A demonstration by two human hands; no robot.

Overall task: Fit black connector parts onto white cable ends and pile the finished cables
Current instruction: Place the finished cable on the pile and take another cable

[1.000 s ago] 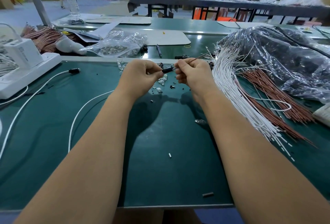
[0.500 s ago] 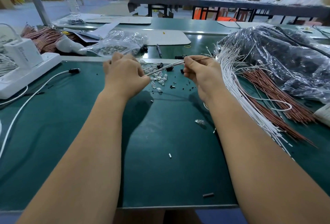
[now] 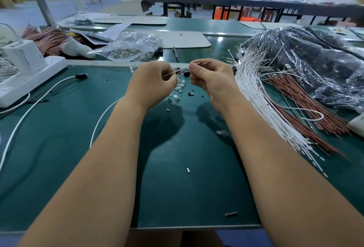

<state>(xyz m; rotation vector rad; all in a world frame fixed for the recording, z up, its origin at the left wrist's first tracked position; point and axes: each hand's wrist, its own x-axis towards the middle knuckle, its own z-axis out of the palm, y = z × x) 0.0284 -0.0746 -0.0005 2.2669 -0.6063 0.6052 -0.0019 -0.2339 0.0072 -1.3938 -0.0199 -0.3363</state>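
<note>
1. Big workshop hall, cardboard boxes and long benches up at 12 o'clock, a few people way in the back. Up close it's a green table (image 3: pixel 59 168).
2. Both hands are raised over the middle of the table, close together but not touching.
3. Left hand (image 3: pixel 151 85) has its fingers curled, pinching one end of a thin wire (image 3: pixel 180 70).
4. Right hand (image 3: pixel 212 78) is curled too, pinching the same wire further along; the wire's far end pokes out past its fingers toward 1 o'clock.
5. Can't tell if a black connector is already on the wire, too small and blurry.
6. Loose black connector bits (image 3: pixel 190 94) and little clear parts (image 3: pixel 180 87) lie on the table right under the hands.
7. At 3 o'clock, a fat bundle of white cables (image 3: pixel 256 97) fans out, with reddish-brown wires (image 3: pixel 307 106) beside it and a crinkly plastic bag (image 3: pixel 315 59) behind.
8. At 9 o'clock, a white power strip (image 3: pixel 29 77); at 11, a clear bag of parts (image 3: pixel 128 47).
</note>
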